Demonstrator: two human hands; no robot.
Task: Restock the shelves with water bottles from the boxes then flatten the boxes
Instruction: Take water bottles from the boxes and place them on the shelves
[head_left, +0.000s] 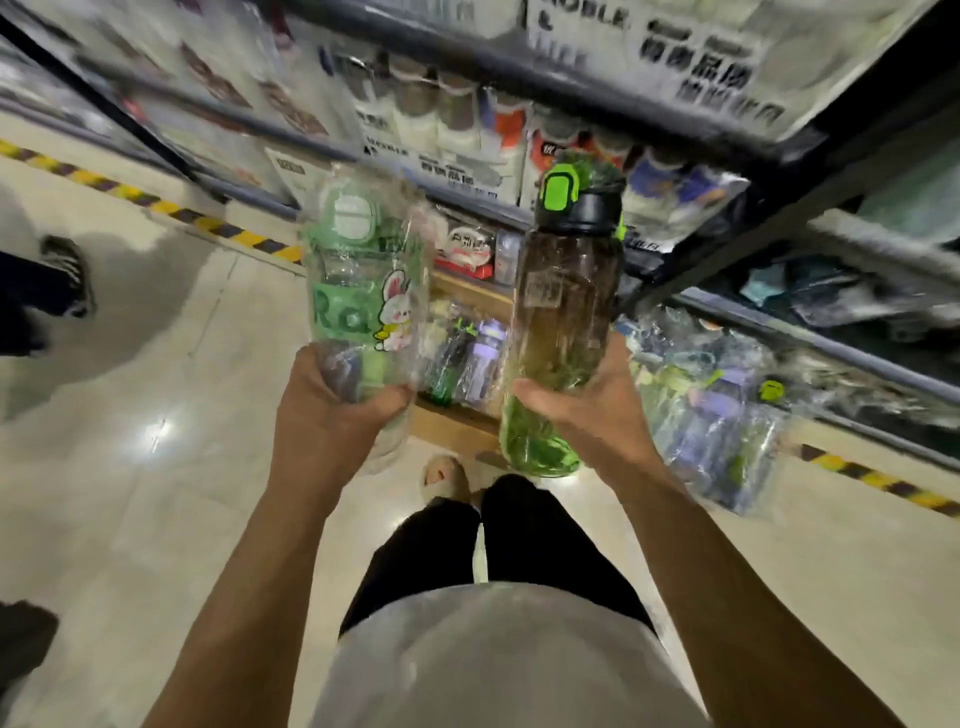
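Observation:
My left hand (332, 410) grips the base of a clear bottle with a pale green lid and a rabbit picture (363, 280), wrapped in plastic film. My right hand (597, 410) grips the lower part of a tall smoky bottle with a green base, black cap and bright green latch (563, 312). Both bottles are held upright in front of the shelves (571, 83). Below them an open cardboard box (457, 421) on the floor holds several wrapped bottles (467, 353).
Shelves ahead carry rows of boxed and wrapped bottles. A heap of wrapped bottles (711, 415) lies on the floor at the right. Yellow-black tape (156, 205) marks the floor edge. Another person's shoe (67, 270) is at the left. My legs stand just behind the box.

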